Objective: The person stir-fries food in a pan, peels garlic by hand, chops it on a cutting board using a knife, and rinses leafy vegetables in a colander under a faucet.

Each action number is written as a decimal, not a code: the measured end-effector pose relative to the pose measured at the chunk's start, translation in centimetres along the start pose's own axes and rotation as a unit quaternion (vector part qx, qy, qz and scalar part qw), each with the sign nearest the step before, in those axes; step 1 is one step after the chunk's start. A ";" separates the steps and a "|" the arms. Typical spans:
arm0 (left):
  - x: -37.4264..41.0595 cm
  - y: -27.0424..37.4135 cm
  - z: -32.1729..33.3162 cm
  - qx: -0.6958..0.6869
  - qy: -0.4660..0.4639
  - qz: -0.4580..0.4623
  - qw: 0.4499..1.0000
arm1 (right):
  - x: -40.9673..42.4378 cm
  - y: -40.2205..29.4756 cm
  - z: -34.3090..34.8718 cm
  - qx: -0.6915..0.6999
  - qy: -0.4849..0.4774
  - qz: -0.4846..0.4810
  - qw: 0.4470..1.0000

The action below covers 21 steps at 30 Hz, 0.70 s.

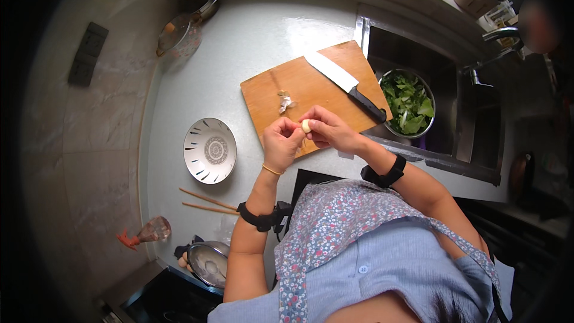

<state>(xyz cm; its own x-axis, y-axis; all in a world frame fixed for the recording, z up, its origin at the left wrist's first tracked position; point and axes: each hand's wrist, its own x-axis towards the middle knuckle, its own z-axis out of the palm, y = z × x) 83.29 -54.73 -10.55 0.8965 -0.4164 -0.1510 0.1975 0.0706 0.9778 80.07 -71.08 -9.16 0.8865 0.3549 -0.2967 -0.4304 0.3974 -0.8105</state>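
Note:
A pale garlic clove (306, 126) is pinched between the fingertips of my right hand (329, 129). My left hand (283, 141) meets it from the other side, thumb and forefinger pressed together at the clove's edge; whether they grip a bit of skin is too small to tell. Both hands are over the near edge of a wooden cutting board (269, 85). Papery garlic skins (285, 102) lie on the board just beyond my left hand. To the right rests a kitchen knife (343, 81), its black handle toward the board's right corner.
A patterned white bowl (210, 151) sits left, with wooden chopsticks (208, 202) nearer me. In the sink (441, 125) stands a bowl of leafy greens (409, 103). A spray bottle (150, 232), a metal pot (210, 262), eggs (183, 260) and a glass pot (177, 38) line the left side.

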 end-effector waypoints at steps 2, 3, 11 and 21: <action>0.7 0.4 -0.8 -0.086 -0.032 -0.040 0.995 | 0.4 -0.6 -0.3 0.127 -0.032 0.030 0.991; 0.9 0.5 -1.1 -0.091 -0.020 -0.035 0.995 | 0.7 -0.8 -0.4 0.191 -0.050 0.044 0.979; 3.5 -0.5 -3.6 0.321 0.079 0.109 0.937 | 0.8 -0.2 -2.6 0.263 0.002 0.034 0.964; 3.3 0.3 -0.9 0.059 -0.057 0.024 0.996 | 1.2 0.1 -2.4 0.149 0.009 -0.003 0.989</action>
<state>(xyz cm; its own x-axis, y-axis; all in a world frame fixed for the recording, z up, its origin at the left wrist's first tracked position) 86.64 -55.20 -10.89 0.8517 -0.5158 -0.0927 0.1018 -0.0107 0.9948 81.45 -72.63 -10.78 0.8910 0.3381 -0.3029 -0.4535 0.6320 -0.6285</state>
